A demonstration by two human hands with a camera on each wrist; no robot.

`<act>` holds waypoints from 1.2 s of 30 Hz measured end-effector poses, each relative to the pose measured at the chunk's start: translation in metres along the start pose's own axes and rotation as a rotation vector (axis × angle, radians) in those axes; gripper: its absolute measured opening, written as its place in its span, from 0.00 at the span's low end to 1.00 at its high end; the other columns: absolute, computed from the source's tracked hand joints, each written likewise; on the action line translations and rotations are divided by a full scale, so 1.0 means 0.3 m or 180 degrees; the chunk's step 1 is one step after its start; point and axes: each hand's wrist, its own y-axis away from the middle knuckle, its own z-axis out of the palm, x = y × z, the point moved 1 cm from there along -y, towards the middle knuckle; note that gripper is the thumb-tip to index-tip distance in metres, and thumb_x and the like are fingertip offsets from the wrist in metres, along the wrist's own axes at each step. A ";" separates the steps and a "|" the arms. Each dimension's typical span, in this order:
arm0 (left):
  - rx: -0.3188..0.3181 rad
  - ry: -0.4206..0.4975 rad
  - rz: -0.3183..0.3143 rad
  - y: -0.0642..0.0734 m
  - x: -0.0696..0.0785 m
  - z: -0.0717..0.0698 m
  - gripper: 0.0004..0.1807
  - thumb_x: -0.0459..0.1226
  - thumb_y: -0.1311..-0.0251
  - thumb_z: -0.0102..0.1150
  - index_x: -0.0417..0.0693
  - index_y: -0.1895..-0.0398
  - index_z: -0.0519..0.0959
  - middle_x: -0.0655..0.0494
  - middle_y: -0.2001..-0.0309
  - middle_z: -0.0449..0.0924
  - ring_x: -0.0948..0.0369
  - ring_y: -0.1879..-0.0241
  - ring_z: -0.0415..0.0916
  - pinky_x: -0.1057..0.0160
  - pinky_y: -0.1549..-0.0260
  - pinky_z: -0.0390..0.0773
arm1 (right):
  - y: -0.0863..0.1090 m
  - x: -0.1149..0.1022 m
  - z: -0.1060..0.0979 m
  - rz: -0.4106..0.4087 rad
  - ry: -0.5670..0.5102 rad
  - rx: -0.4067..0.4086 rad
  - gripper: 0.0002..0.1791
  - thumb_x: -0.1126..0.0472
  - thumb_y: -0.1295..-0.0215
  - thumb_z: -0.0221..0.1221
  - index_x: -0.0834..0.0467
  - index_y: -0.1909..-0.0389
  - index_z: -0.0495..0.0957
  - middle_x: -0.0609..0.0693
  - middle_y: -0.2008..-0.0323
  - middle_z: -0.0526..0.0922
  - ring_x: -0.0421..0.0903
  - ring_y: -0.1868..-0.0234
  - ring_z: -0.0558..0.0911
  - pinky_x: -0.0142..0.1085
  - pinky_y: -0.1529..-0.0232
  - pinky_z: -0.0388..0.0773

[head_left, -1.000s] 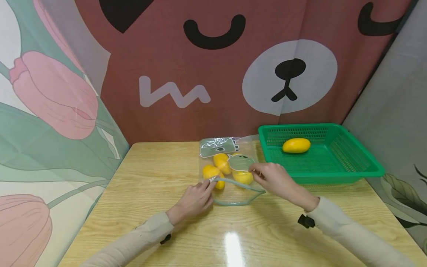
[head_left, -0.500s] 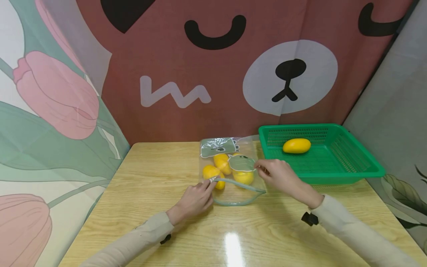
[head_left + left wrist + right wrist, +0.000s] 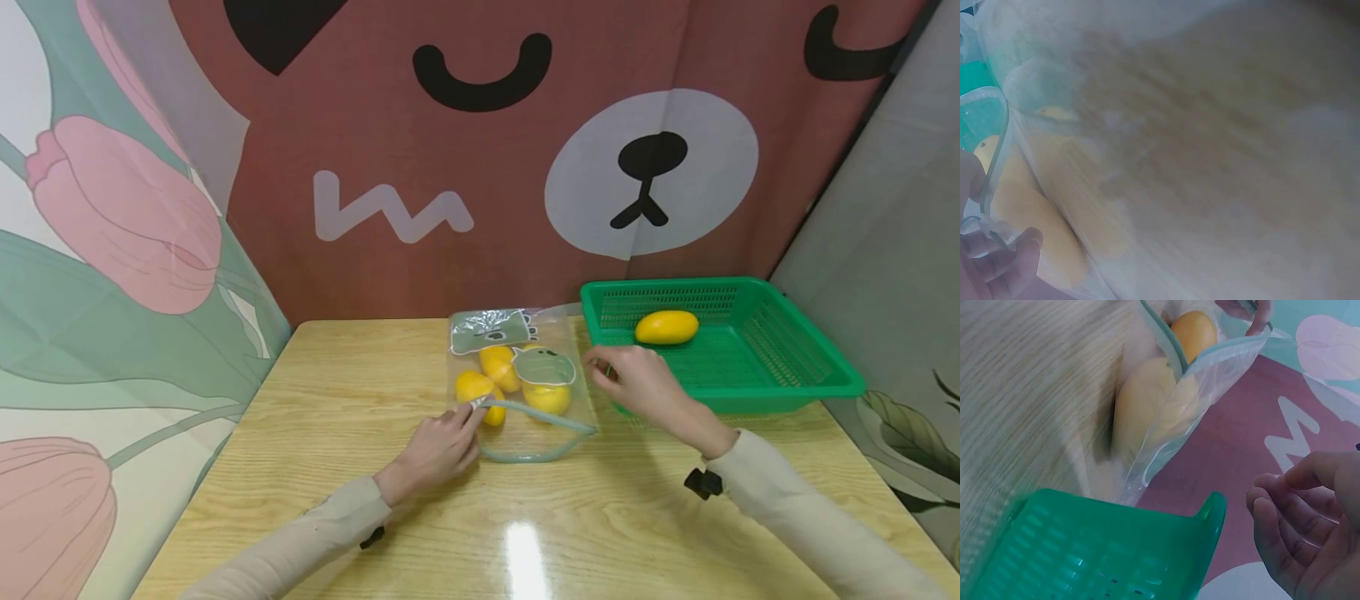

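Note:
A clear zip bag [image 3: 538, 457] with a green-edged mouth and green cartoon prints lies on the table, its mouth gaping toward the near side. Inside are several yellow mangoes [image 3: 547, 400]. My left hand [image 3: 433, 448] pinches the left corner of the bag's mouth; the left wrist view shows thumb and fingers [image 3: 1025, 250] at that edge. Between the bag and the green basket [image 3: 780, 392], my right hand [image 3: 637, 383] hovers over the basket's near left corner. Its fingers curl loosely around nothing, as the right wrist view confirms. One mango [image 3: 667, 327] rests in the basket.
The wooden table [image 3: 337, 367] backs onto a brown curtain [image 3: 375, 275] with a bear print. A floral curtain [image 3: 150, 333] hangs on the left, and a grey one [image 3: 885, 208] closes off the right side.
My right hand has moved off the bag's right side, going right and slightly away toward the basket. The left hand, bag and mangoes have stayed in place.

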 end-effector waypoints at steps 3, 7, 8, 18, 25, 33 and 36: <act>0.0007 0.0007 0.0000 0.001 0.001 -0.002 0.31 0.40 0.40 0.58 0.43 0.33 0.67 0.54 0.62 0.70 0.64 0.77 0.68 0.73 0.88 0.59 | 0.000 0.013 -0.005 0.0037 0.0044 0.0020 0.06 0.64 0.35 0.62 0.58 0.59 0.84 0.45 0.75 0.83 0.34 0.80 0.74 0.31 0.81 0.71; 0.0027 0.0005 0.0002 0.001 0.002 -0.003 0.31 0.41 0.39 0.57 0.43 0.33 0.66 0.55 0.62 0.70 0.64 0.77 0.67 0.73 0.89 0.59 | -0.001 0.032 -0.013 0.0077 0.0061 0.0086 0.06 0.64 0.35 0.61 0.58 0.60 0.84 0.46 0.75 0.82 0.34 0.83 0.72 0.31 0.85 0.68; 0.0028 0.0001 0.0000 0.001 0.002 -0.002 0.31 0.40 0.39 0.58 0.43 0.33 0.66 0.55 0.62 0.70 0.64 0.77 0.67 0.73 0.89 0.59 | -0.001 0.037 -0.015 0.0081 0.0053 0.0104 0.06 0.65 0.35 0.61 0.58 0.60 0.84 0.46 0.76 0.82 0.34 0.83 0.72 0.31 0.86 0.67; -0.0012 0.0040 -0.0023 0.001 0.000 -0.004 0.32 0.40 0.39 0.58 0.43 0.32 0.65 0.54 0.61 0.70 0.64 0.77 0.68 0.73 0.88 0.59 | -0.008 0.097 -0.024 0.0187 0.0081 0.0203 0.07 0.65 0.33 0.59 0.59 0.57 0.83 0.46 0.76 0.81 0.34 0.87 0.68 0.33 0.88 0.63; -0.0039 0.0048 -0.0025 0.000 0.000 -0.004 0.32 0.40 0.39 0.58 0.44 0.32 0.65 0.54 0.61 0.71 0.64 0.77 0.68 0.73 0.89 0.59 | -0.015 0.141 -0.017 0.0283 0.0090 0.0278 0.08 0.65 0.33 0.57 0.60 0.58 0.84 0.45 0.79 0.80 0.36 0.89 0.65 0.33 0.89 0.61; -0.0082 0.0057 -0.0047 0.000 0.001 -0.006 0.29 0.40 0.38 0.56 0.44 0.33 0.66 0.54 0.61 0.71 0.64 0.77 0.68 0.73 0.88 0.59 | -0.027 0.203 -0.015 0.0373 0.0169 0.0393 0.09 0.66 0.32 0.55 0.59 0.59 0.83 0.45 0.82 0.77 0.38 0.90 0.61 0.34 0.89 0.57; -0.0086 0.0051 -0.0047 0.001 0.001 -0.006 0.30 0.41 0.38 0.57 0.44 0.33 0.65 0.54 0.60 0.71 0.64 0.76 0.68 0.73 0.88 0.59 | -0.026 0.229 -0.010 0.0440 0.0190 0.0370 0.09 0.65 0.32 0.55 0.59 0.58 0.83 0.45 0.82 0.77 0.39 0.91 0.60 0.34 0.89 0.56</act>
